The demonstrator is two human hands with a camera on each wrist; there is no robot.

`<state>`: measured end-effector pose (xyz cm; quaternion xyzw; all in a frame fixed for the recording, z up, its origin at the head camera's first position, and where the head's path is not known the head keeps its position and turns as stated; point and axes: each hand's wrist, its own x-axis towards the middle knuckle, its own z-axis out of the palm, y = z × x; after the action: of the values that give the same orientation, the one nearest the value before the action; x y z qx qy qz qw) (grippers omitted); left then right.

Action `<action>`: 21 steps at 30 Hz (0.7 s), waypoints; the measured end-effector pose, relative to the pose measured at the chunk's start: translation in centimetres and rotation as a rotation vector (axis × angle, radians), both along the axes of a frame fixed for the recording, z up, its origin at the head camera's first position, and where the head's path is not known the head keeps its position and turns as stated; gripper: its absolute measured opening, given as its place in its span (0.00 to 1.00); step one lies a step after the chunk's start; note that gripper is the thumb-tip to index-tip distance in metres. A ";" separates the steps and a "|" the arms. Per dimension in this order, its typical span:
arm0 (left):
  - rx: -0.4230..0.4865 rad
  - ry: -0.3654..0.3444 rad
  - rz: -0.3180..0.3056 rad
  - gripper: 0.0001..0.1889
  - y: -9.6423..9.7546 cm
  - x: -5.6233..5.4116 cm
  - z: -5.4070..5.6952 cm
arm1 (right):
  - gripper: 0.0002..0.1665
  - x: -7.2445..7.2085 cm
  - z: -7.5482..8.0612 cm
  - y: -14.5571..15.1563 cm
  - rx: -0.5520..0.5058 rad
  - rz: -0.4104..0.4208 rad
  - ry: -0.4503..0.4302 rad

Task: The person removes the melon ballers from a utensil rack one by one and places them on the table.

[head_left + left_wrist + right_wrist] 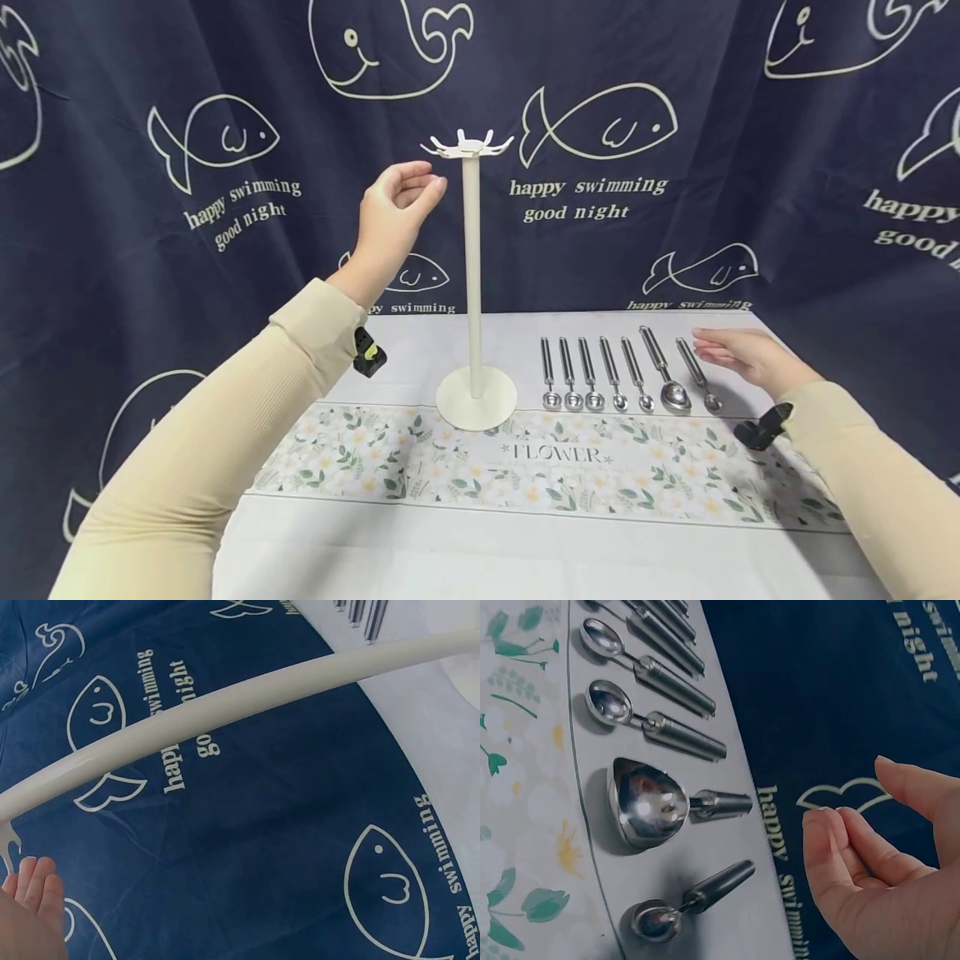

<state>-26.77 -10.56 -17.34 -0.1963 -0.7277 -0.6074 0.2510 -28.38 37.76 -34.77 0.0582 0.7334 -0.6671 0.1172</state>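
A tall cream stand [472,275] rises from a round base, crowned by a ring of upturned hooks [471,148]. Just left of and below those hooks, my left hand [393,208] is raised with loosely bent fingers and thumb apart, holding nothing. My right hand [742,357] hovers at the right end of a row of steel scoops, its fingers apart from them. Nearest to it is a small scoop [660,921] with a dark-looking handle, lying slanted. Beside that one lies a much larger scoop [649,806]. Several more small scoops [587,375] continue the row leftward, handles pointing away.
A floral runner [555,479] with the word FLOWER crosses the white table [450,542], and the stand's base overlaps its back edge. Behind the table hangs a dark blue curtain [405,167] with fish drawings. Black wrist cameras [763,427] sit on both sleeves.
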 end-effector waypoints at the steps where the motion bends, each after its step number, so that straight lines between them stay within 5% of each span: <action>1: -0.011 -0.011 -0.012 0.21 0.0 0.1 -0.2 | 0.10 0.1 0.1 -0.2 0.052 0.014 0.018; 6: -0.074 -0.058 -0.062 0.25 -0.4 0.7 -0.8 | 0.40 0.4 0.8 -0.9 0.191 0.047 0.079; 15: -0.388 -0.040 -0.003 0.35 -1.8 1.2 -2.7 | 0.40 2.2 2.2 -3.4 0.241 0.058 0.253; 21: -0.604 -0.014 0.059 0.37 -2.9 2.1 -4.7 | 0.45 3.1 2.9 -5.6 0.421 0.019 0.296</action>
<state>-24.70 -13.41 -22.04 -0.2366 -0.8826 -0.3570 0.1939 -25.29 32.16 -31.89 -0.0241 0.8657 -0.5000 0.0003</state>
